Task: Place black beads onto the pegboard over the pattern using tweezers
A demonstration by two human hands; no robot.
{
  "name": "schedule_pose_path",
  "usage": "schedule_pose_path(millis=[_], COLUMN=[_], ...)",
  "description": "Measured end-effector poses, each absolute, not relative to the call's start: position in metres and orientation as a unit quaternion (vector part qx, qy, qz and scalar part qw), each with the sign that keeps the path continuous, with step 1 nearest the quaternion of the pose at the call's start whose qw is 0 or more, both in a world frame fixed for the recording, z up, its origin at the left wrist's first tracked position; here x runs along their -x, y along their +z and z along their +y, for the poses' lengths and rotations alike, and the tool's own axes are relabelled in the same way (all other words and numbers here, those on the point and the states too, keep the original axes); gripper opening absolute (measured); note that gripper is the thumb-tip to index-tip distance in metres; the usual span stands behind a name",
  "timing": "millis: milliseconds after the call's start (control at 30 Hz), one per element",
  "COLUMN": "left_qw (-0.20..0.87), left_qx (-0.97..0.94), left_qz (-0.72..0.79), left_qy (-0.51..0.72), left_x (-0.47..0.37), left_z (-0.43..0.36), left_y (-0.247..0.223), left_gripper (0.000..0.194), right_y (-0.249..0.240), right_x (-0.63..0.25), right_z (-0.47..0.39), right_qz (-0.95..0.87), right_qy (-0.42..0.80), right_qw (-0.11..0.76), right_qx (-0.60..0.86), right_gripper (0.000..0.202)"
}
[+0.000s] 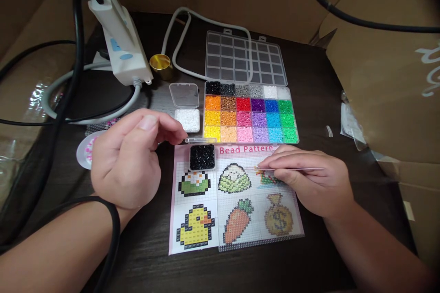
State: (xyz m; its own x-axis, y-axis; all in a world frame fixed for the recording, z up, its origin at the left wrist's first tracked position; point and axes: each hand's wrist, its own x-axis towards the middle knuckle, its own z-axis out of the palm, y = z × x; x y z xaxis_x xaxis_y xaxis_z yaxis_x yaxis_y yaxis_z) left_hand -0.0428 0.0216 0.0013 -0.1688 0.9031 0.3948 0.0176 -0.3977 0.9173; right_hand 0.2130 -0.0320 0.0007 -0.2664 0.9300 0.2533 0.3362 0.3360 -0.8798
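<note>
Head view only. Tweezers (292,169) are pinched in the right hand (309,183), fingers pressed together around the thin metal shaft, tip aimed left at a small half-built bead figure (270,177) on the clear pegboard (261,238). The pegboard is laid over the right part of the pattern sheet (195,201), near centre of the dark table (319,82). The left hand (127,165) is held just left of the sheet, thumb and fingertips curled toward each other; whether anything is pinched between them cannot be told. A small box of black beads (202,156) sits on the sheet's far left corner, just right of that hand. A small box of white beads (187,119) lies farther back, its lid (184,95) behind it. The multicolour bead tray (250,112) is just beyond the sheet, with its hinged lid (245,58) open.

Handling, as judged: the beads are tiny, light, hard and smooth, likely to roll or scatter if nudged; one is best gripped across its sides with the tweezer tip or lifted through its hole. Tweezers are stiff and light, best held mid-shaft as here. The pegboard looks thin and easily shifted, so loose beads on it could be knocked off.

Far left: white device (120,41), cables, gold cap (160,62).
</note>
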Motion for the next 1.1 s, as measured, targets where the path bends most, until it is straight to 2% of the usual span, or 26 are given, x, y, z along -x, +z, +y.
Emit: schedule_pose_path(millis=[1100], left_qw=[0.353], left_qx=[-0.546], left_qz=[0.415], left_qy=[0.637], left_x=[0.0421], left_z=[0.0214], left_y=[0.0014], left_gripper=[0.032], right_y=[-0.0009], right_x=[-0.2145], right_z=[-0.0315], right_qz=[-0.715], right_qy=[0.364], right_qw=[0.398], right_qx=[0.445], right_gripper=[0.02])
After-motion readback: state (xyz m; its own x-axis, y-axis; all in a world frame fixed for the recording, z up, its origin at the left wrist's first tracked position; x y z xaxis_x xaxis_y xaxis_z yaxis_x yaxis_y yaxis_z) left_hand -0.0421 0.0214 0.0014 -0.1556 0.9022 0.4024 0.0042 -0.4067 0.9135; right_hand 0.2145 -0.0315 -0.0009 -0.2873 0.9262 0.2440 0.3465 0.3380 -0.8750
